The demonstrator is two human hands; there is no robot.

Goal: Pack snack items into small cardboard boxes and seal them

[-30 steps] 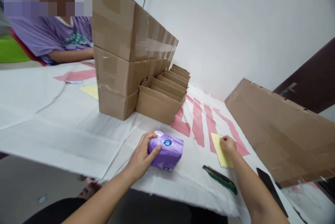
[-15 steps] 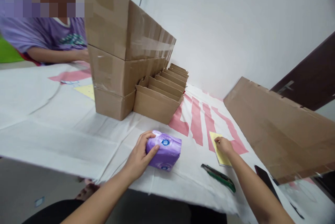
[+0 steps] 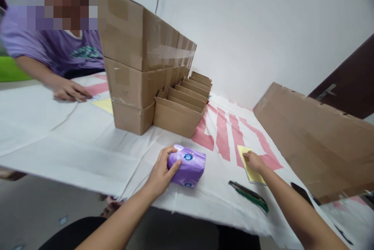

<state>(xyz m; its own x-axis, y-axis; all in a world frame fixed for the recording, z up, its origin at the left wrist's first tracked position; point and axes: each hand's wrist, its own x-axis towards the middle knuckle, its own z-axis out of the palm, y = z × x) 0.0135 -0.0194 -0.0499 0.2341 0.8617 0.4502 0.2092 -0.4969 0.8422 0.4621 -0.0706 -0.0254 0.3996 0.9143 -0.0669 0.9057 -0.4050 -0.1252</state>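
My left hand (image 3: 163, 170) is wrapped round the left end of a purple pack of tissues (image 3: 191, 166), which rests on the cloth-covered table near its front edge. The pack has a round blue logo on its top. On the right, my right hand (image 3: 253, 161) is closed in a pinch over a yellow sheet (image 3: 248, 170) lying flat on the cloth. Its fingertips meet at the sheet's upper part, and whatever is between them is too small to make out. Between the two hands, nearer to me, lies a green utility knife (image 3: 249, 196).
Stacked cardboard boxes (image 3: 128, 82) rise at centre left, with a row of open cardboard boxes (image 3: 177, 115) beside them. A large cardboard panel (image 3: 315, 141) stands on the right. A dark flat object (image 3: 302, 193) lies by my right forearm. Across the table, a person's hand (image 3: 71, 89) rests on the cloth.
The view has shifted slightly. The other person's hand has come forward onto the cloth left of the boxes. My left hand keeps hold of the tissues, and my right stays at the yellow sheet.
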